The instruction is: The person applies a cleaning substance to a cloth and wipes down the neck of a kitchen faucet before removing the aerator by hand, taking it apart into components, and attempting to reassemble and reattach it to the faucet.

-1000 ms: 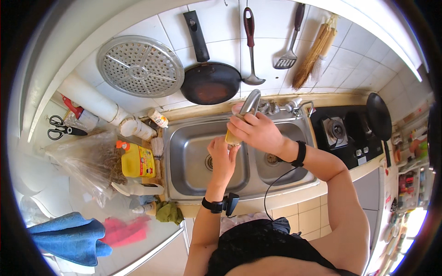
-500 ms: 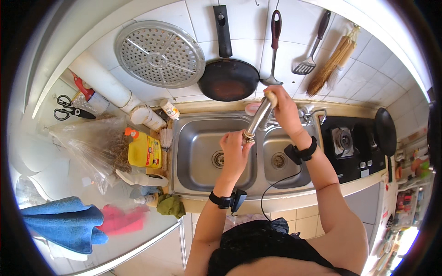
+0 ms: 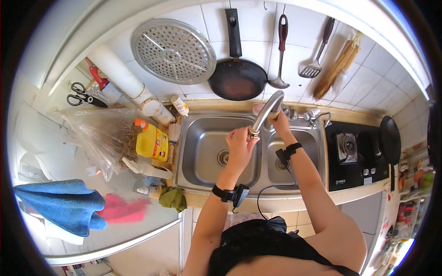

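A curved chrome faucet [image 3: 266, 109] arches over the double steel sink [image 3: 178, 156]. My left hand [image 3: 240, 146] is closed around the end of its spout, fingers and thumb at the metal tip. My right hand [image 3: 281, 127] is closed on a small beige pad [image 3: 274, 114], pressed to the faucet's neck lower down on the right. The pad is mostly hidden by the spout and my fingers, so whether it is a sponge or a cloth does not show. Both wrists wear black bands with small devices.
A yellow jug [image 3: 152, 142] with an orange cap stands left of the sink, near a white bottle [image 3: 179, 105]. A black gas stove [image 3: 357, 156] sits at the right. A frying pan [image 3: 237, 79], ladle [image 3: 279, 83] and slotted turner [image 3: 311, 70] hang on the tiles.
My right hand has moved down from the top of the faucet's bend to its neck, with the beige pad. My left hand stays on the spout's end. The whole view has shifted slightly.
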`<state>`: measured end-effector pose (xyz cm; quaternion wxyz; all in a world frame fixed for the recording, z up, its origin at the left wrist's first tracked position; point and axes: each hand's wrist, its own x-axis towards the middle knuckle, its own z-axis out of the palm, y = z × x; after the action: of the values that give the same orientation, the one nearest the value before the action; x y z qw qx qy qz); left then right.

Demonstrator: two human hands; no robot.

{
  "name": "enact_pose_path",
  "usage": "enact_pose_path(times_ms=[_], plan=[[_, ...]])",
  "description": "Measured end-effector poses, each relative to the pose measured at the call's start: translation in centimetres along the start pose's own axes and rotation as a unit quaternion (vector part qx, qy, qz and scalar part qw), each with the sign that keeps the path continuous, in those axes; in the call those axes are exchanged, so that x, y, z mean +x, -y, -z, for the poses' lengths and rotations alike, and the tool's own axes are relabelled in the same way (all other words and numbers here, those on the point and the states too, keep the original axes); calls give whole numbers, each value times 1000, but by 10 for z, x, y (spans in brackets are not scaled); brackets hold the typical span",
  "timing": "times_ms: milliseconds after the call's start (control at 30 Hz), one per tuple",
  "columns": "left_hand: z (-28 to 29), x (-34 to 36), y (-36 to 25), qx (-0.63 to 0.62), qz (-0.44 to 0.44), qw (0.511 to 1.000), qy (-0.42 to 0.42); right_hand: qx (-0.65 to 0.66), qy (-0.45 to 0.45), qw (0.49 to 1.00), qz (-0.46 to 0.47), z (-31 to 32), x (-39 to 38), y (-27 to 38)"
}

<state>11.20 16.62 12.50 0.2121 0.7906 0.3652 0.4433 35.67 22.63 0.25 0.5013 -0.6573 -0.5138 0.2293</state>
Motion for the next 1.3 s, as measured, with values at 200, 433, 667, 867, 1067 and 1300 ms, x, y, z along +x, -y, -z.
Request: enact_pose_path(times_ms=[200, 433, 667, 867, 1067, 1300], plan=[[-7, -8, 8, -19, 29, 999, -8, -142, -148, 977, -51, -17, -13, 32], [-10, -9, 11, -18, 15, 1000, -21, -148, -88, 983, 69, 47, -1, 146], [-11, -15, 8, -16, 15, 1000, -16, -353, -31, 863, 360, 73, -19, 210], [-12, -20, 9, -11, -9, 1000, -22, -443, -42, 786, 428, 50, -53, 229], [-12, -15, 13, -43, 5, 998, -36, -498, -26, 738, 454, 32, -84, 232], [-13, -13, -1, 0, -39, 995, -96, -265, 3, 878, 398, 50, -121, 227]])
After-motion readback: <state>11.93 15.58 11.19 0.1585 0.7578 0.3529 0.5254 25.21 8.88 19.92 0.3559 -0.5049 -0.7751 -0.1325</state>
